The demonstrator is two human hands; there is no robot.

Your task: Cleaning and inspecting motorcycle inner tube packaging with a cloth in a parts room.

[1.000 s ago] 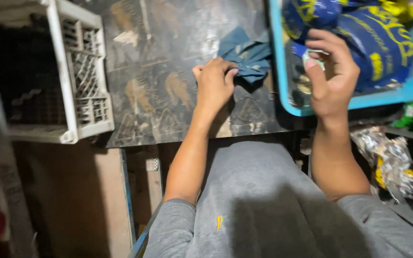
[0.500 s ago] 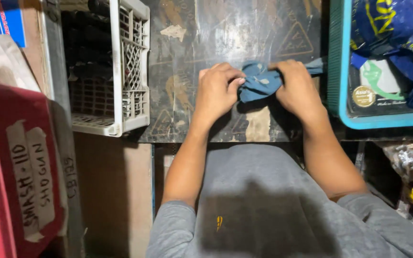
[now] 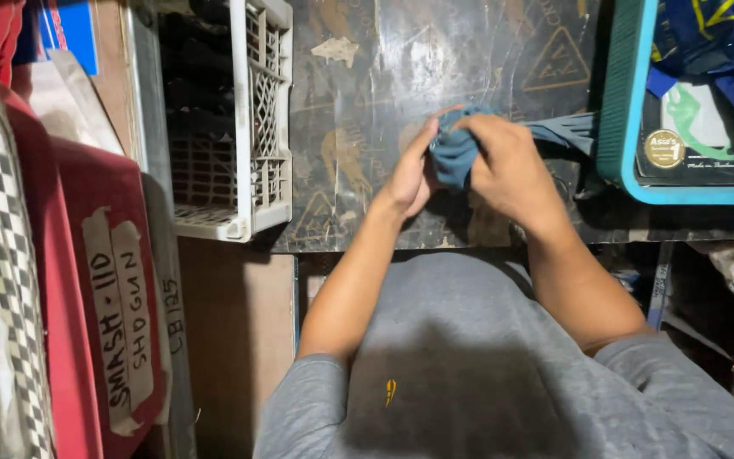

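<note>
The person wears a grey short-sleeved T-shirt (image 3: 469,365) of plain knit fabric. A small yellow mark (image 3: 390,392) sits on the front, its shape too small to make out. The sleeves end above the elbows, the left sleeve (image 3: 295,408) and the right sleeve (image 3: 664,382) both in the same grey. Both forearms are bare. The left hand (image 3: 409,174) and right hand (image 3: 507,170) carry no gloves; no rings, watch or bands show.

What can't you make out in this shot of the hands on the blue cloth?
- Small blue-grey cloth, head view: mostly covered by the left hand and right hand; its shape stays unclear.
- White plastic lattice crate: contents lost in shadow.
- Turquoise plastic tray: cut off by the frame's right edge.
</note>
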